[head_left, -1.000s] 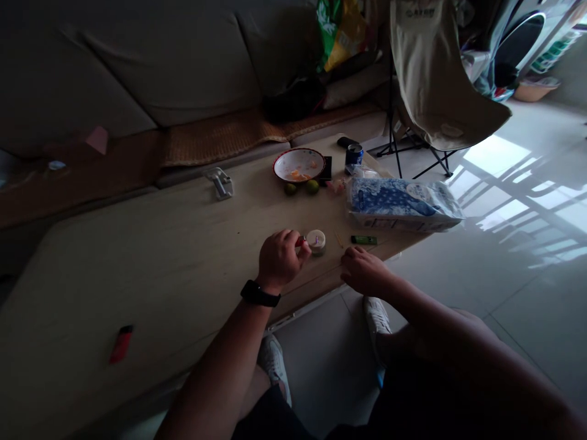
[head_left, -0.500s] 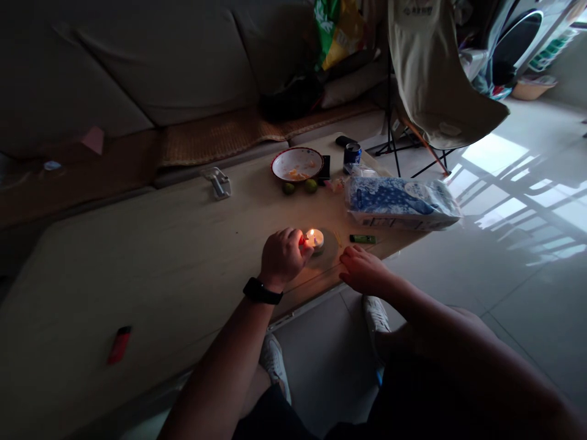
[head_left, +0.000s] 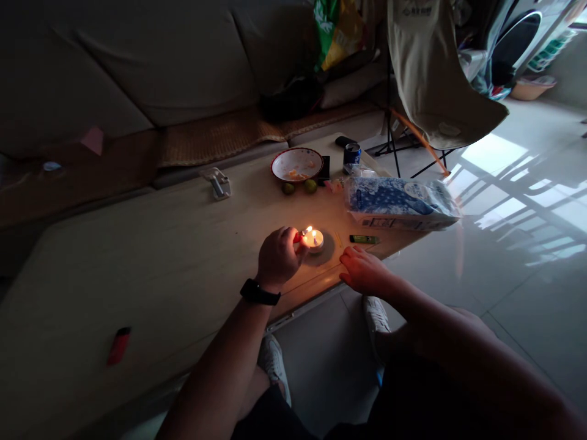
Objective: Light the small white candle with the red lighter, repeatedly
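My left hand (head_left: 279, 260), with a black watch on its wrist, is closed around a red lighter (head_left: 298, 237). A flame stands at the lighter's tip, right by a small round white candle (head_left: 315, 244). The candle's wick carries a flame of its own, and warm light falls on the wood around it. My right hand (head_left: 363, 270) rests on the table's near edge, fingers loosely stretched, with nothing seen in it. Close to its fingertips lie thin yellowish sticks (head_left: 339, 239) and a green lighter (head_left: 364, 239).
On the table (head_left: 151, 263) are a blue-and-white plastic pack (head_left: 398, 201), a red-rimmed bowl (head_left: 297, 165) with peel, green fruits (head_left: 310, 186), a can (head_left: 352, 156), a white-grey device (head_left: 219, 184) and another red lighter (head_left: 119, 346). A folding chair (head_left: 440, 91) stands behind.
A flame has appeared at the lighter in my left hand, then on the candle's wick, and the glow has spread over the table. My right hand has stayed in place.
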`<state>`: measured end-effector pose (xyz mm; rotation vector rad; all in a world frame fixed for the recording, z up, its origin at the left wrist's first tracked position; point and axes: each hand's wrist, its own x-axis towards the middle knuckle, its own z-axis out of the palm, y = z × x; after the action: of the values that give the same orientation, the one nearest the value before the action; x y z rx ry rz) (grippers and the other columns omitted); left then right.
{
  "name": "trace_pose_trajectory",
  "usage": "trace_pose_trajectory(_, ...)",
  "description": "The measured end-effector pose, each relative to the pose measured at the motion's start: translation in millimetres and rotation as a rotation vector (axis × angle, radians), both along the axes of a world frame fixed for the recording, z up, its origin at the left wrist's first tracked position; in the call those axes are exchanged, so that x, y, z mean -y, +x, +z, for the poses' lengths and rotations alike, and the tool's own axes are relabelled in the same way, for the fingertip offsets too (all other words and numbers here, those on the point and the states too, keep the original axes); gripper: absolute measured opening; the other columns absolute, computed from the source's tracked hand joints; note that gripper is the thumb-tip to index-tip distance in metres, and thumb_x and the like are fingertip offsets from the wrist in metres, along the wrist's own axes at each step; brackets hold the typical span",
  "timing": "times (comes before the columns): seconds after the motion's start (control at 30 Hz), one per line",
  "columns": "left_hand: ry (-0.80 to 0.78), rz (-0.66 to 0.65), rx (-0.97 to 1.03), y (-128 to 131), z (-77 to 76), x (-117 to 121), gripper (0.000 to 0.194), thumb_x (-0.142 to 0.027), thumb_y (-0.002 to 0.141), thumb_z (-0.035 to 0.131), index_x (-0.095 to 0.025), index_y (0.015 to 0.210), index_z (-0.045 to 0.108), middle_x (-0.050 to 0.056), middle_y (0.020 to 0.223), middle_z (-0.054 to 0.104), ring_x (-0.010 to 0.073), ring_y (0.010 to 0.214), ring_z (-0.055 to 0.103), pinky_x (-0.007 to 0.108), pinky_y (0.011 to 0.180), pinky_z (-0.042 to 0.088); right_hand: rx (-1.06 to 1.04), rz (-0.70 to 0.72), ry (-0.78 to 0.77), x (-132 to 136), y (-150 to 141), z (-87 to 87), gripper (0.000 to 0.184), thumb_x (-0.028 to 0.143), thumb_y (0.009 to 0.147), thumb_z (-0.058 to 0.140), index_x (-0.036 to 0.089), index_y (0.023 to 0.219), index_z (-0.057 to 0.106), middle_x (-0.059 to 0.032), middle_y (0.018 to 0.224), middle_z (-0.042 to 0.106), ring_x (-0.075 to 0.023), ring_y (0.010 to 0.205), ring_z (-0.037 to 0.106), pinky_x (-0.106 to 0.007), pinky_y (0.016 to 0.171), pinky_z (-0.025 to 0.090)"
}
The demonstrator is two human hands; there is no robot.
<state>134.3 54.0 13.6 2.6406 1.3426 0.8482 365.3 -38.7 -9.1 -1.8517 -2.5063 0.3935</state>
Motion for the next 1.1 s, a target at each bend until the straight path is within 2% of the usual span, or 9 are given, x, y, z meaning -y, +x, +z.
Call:
trace_pose_trajectory(0.2, -0.125, 0.053, 0.335, -20.3, -1.0, 0.4, 0.024, -0.037, 0.104, 0.037, -0.021, 0.095, 0.052, 0.006, 0.088, 0.061, 0.0195, 0.08, 0.057, 0.034, 0.074, 0.046, -0.004, -0.001, 0.009, -0.6, 1.4, -5.3, 0.024, 0.036, 0.092, 0.064, 0.016, 0.106, 0.066, -0.0148, 0.116, 0.063, -0.0296, 0.115, 0.054, -0.038, 0.098, 0.045)
trace_pose_trajectory(0.3, -0.183, 0.086, 0.42, -32.4, -1.5, 1.4, 0.025, -0.038, 0.105, 0.037, -0.022, 0.095, 0.052, 0.004, 0.084, 0.058, 0.0178, 0.076, 0.055, 0.034, 0.072, 0.045, -0.008, -0.005, 0.003, -0.7, 1.2, -5.3, 0.025, 0.036, 0.092, 0.065, 0.015, 0.106, 0.066, -0.0151, 0.117, 0.063, -0.0292, 0.114, 0.054, -0.038, 0.098, 0.045)
trace_pose_trajectory(0.63, -0.197, 0.122, 0.404, -62.5, -7.4, 0.5, 0.027, -0.041, 0.105, 0.038, -0.023, 0.087, 0.049, 0.002, 0.078, 0.056, 0.0166, 0.07, 0.052, 0.033, 0.067, 0.041, 0.004, 0.003, 0.018, -1.1, 0.5, -3.7, 0.026, 0.036, 0.093, 0.064, 0.014, 0.105, 0.066, -0.0158, 0.115, 0.063, -0.0298, 0.112, 0.055, -0.039, 0.097, 0.045)
trace_pose_trajectory(1.1, -0.19, 0.128, 0.373, -66.2, -10.3, 0.5, 0.026, -0.038, 0.104, 0.041, -0.023, 0.084, 0.045, -0.001, 0.072, 0.05, 0.0147, 0.065, 0.046, 0.03, 0.063, 0.037, -0.012, 0.004, 0.022, -0.5, 1.9, -5.3, 0.025, 0.037, 0.092, 0.065, 0.014, 0.104, 0.066, -0.0158, 0.115, 0.063, -0.0292, 0.11, 0.055, -0.038, 0.095, 0.045)
